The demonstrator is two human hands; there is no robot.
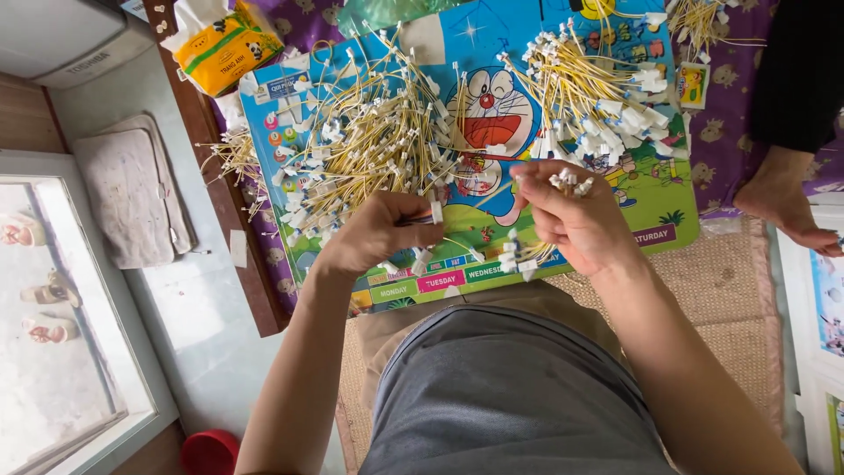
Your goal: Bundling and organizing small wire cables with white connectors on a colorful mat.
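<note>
Fingers of the left hand (pixel 378 233) are pinched around one white connector (pixel 436 212) at centre frame, while a small bunch of yellow wires (pixel 571 183) is clenched in the right hand (pixel 576 220), seemingly kept gathered. Beyond, loose wire piles (pixel 369 149) are spread across the colourful cartoon board (pixel 668 207), within reach; a tissue pack (pixel 224 44) is seen upper left.
</note>
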